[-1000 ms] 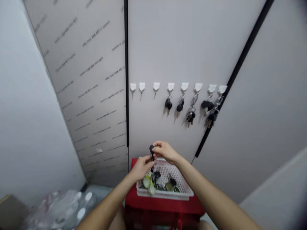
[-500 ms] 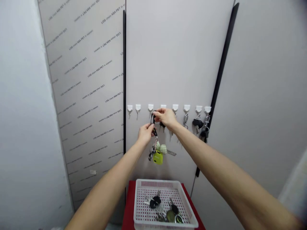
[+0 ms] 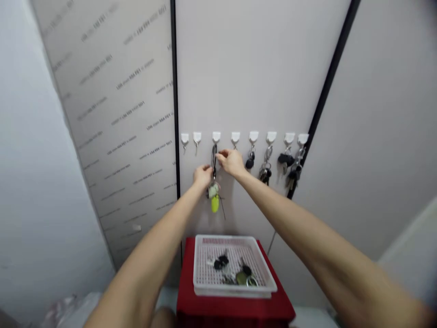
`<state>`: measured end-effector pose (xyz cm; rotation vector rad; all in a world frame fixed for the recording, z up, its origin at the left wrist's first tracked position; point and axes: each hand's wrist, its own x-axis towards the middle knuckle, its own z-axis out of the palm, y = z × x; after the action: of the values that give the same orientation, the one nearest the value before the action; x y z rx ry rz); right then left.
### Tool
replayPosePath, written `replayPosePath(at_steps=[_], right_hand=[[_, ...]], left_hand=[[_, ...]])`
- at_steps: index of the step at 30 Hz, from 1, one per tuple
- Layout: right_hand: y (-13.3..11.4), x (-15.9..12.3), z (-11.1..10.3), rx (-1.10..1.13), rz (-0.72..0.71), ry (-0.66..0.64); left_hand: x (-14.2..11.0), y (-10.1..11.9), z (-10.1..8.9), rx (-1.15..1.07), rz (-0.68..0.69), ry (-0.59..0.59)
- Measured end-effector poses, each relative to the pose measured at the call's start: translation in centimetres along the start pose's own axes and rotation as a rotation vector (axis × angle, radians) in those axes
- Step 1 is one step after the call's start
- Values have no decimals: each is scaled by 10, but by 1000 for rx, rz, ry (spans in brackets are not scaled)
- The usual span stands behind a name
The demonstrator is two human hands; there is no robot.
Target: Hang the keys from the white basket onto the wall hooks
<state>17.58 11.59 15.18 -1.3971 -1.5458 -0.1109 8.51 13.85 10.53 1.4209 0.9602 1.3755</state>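
Observation:
A key bunch with a black strap and a yellow-green tag [image 3: 214, 200] hangs from the third white wall hook [image 3: 216, 136] from the left. My left hand [image 3: 202, 176] pinches the strap just above the tag. My right hand [image 3: 231, 161] is closed on the strap's upper part, close under the hook. Two bare hooks [image 3: 190, 137] lie to the left. Hooks to the right carry other key bunches [image 3: 273, 166], one partly hidden behind my right hand.
Below stands a white perforated basket [image 3: 205, 282] holding several keys [image 3: 232, 271], on a red stool [image 3: 235, 310]. Black vertical strips [image 3: 175, 114] divide the grey wall panels. A crumpled plastic sheet [image 3: 68, 307] lies at lower left.
Both hands lifted the key bunch out of the basket up to the row of hooks. Its strap now sits on the third hook.

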Motion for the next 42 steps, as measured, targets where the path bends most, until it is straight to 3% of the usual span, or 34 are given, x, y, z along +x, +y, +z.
replayPosePath(at_steps=[2,4,6,9,10,12,16,18,21,28,31,34,36,38,40,42], right_hand=[[10,-23,-4,-34,-66,33],[27,-55,-6,-49,-102,-51],[48,-95,-4,-62,-107,-323],[83,-160,6,-128,-47,-821],[93,-179,11,-160,-2,-898],[108,-208,22,-197,40,-945],[115,-232,41,-287,89,-869],[113,-234,45,-304,101,-843],[110,-230,44,-243,107,-824],[91,-195,29,5,130,-708],[67,-169,22,46,91,-681],[37,-138,18,82,70,-662],[17,-118,15,134,93,-664],[1,-100,14,194,94,-651],[-12,-85,13,219,13,-591],[-22,-74,13,215,-83,-523]], left_hand=[[-12,-13,-7,101,89,71],[-29,-33,-15,220,202,83],[-52,-59,-21,311,217,-6],[-89,-103,-26,472,91,-187],[-99,-117,-26,541,54,-229],[-115,-139,-25,680,23,-347],[-131,-162,-19,934,78,-653],[-135,-166,-17,1004,115,-710],[-135,-168,-17,986,119,-701],[-125,-153,-25,400,32,-578],[-113,-134,-32,188,3,-548],[-97,-106,-41,96,5,-433],[-89,-84,-50,90,55,-390],[-83,-63,-59,107,144,-428],[-79,-43,-68,175,225,-444],[-75,-28,-75,281,312,-308]])
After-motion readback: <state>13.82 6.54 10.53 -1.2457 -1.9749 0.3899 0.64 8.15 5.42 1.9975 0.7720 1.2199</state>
